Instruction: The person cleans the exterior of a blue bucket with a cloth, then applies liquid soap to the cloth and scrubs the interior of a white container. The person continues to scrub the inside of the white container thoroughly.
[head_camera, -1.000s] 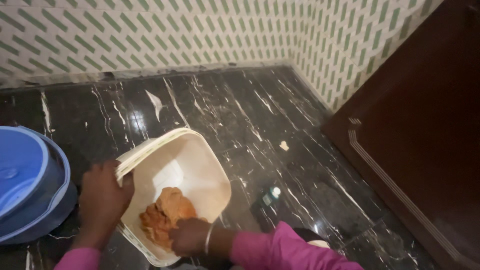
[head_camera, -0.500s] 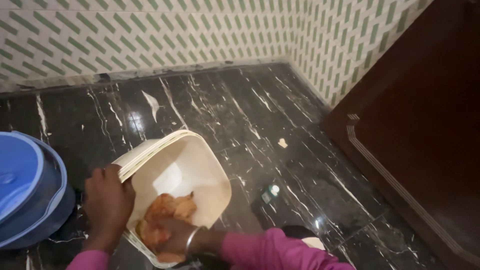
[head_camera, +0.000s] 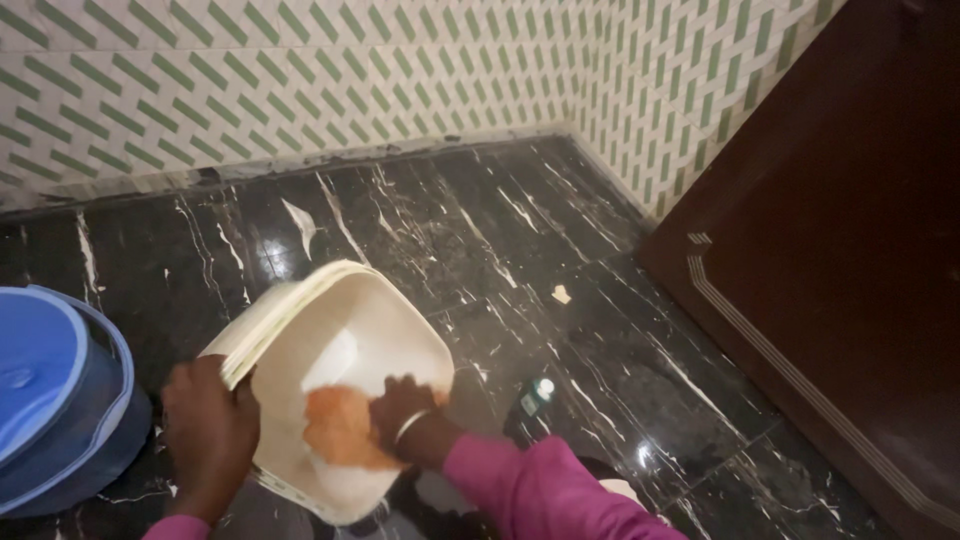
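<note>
Tub: a cream square plastic tub (head_camera: 340, 340) sits low and left of centre in the frame, tipped on edge over the black marble floor (head_camera: 480, 240), its open side facing the camera.
Left hand: the left hand (head_camera: 208, 432) has its grip closed round the tub's left rim, thumb over the edge, and that hold alone props the tub at its tilt.
Right hand: the right hand (head_camera: 400, 412) is inside the tub, fingers curled down on an orange cloth (head_camera: 340, 428) and pressing it flat against the inner wall; a thin bangle shows at the wrist.
Surroundings: a blue bucket (head_camera: 60, 400) stands at the left edge, just beside the left hand; a small green-capped bottle (head_camera: 536, 393) lies on the floor right of the tub, near the pink sleeve (head_camera: 540, 490).
Risk, slip: the rim looks smooth and the floor glossy, perhaps wet, so a hard push with the cloth could twist the tub out of the one-handed hold.
Risk, knock: a wide sweep of the right elbow could likely strike the bottle and send it rolling.
Risk, spill: whether the tub holds water cannot be told; if so, more tilt would pour it out.
</note>
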